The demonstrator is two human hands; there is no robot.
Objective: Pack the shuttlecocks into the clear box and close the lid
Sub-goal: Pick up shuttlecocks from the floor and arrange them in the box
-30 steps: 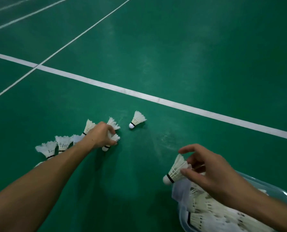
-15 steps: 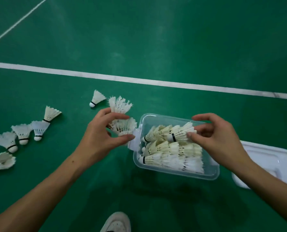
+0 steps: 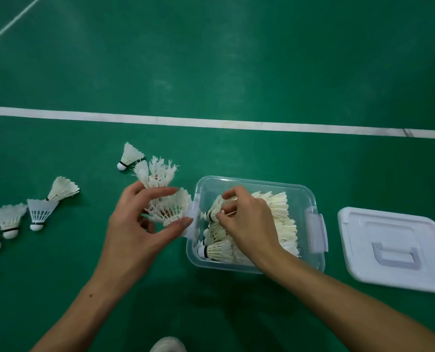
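Head view, the only one we have: we're mid-packing, roughly past halfway by our guess. The clear box [image 3: 255,185] sits on the green floor [image 3: 236,59] just below the white court line [image 3: 211,123], already holding a good stack of shuttlecocks lying on their sides, cork ends to the left, feathers to the right. Our right hand [image 3: 246,222] is down inside the box, fingers pinching one shuttlecock [image 3: 215,212] near its cork & black band, apparently setting it onto the top row. Our left hand [image 3: 135,227] hangs just left of the box wall, its grip curled round a small bunch of shuttlecocks [image 3: 165,199] — at least two, maybe three, feathers frayed & sticking up; exact count we can't tell.

Still to do: a lone shuttlecock [image 3: 129,156] lies on the floor just beyond the left hand, & a loose row of shuttlecocks [image 3: 41,212] trails off to the left edge of frame — five or six visible, some cut off by the edge. All need to go in. The box looks fairly full on the right side, so we judge space may get tight for the rest.

The lid [image 3: 389,247] rests flat on the floor, well apart from the box on its right, handle side up. Side latches hang open. Closing hasn't begun; that comes last, after the floor is picked up
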